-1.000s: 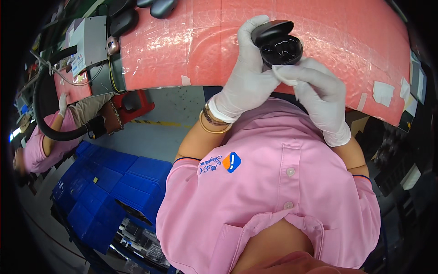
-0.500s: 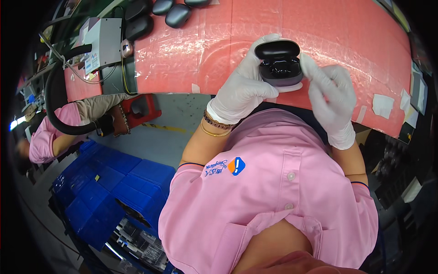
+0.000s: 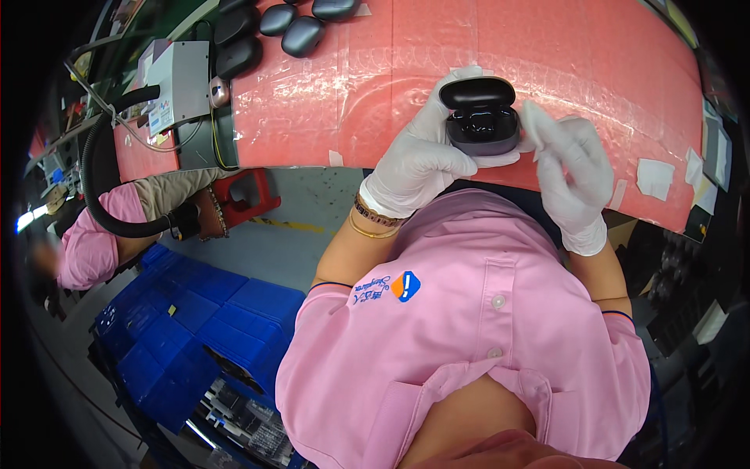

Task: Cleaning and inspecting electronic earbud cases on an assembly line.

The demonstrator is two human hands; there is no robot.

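Note:
A dark earbud charging case (image 3: pixel 484 141) is held above the front of the bench in my gloved left hand (image 3: pixel 422 160). Its lid (image 3: pixel 477 92) stands raised, and the glossy black inside faces up. Fingers of that hand wrap behind the case while the thumb lies along its lower left side. Some white material shows beneath it, glove or cloth, I cannot tell. Just right of the case is my gloved right hand (image 3: pixel 574 160), with bent fingers close to the rim. A pale flap at those fingertips may be cloth or glove.
Several closed dark cases (image 3: pixel 303 36) lie on the pink-covered bench (image 3: pixel 375 74) at the far left. A grey box (image 3: pixel 183 82) and a black hose (image 3: pixel 90 172) stand beside them. Blue bins (image 3: pixel 242 313) are at lower left, near another person's pink sleeve (image 3: pixel 125 207).
My right hand has drawn slightly away from the case's right rim, and its fingers have bent. The left hand keeps holding the case, which sits a little lower in view.

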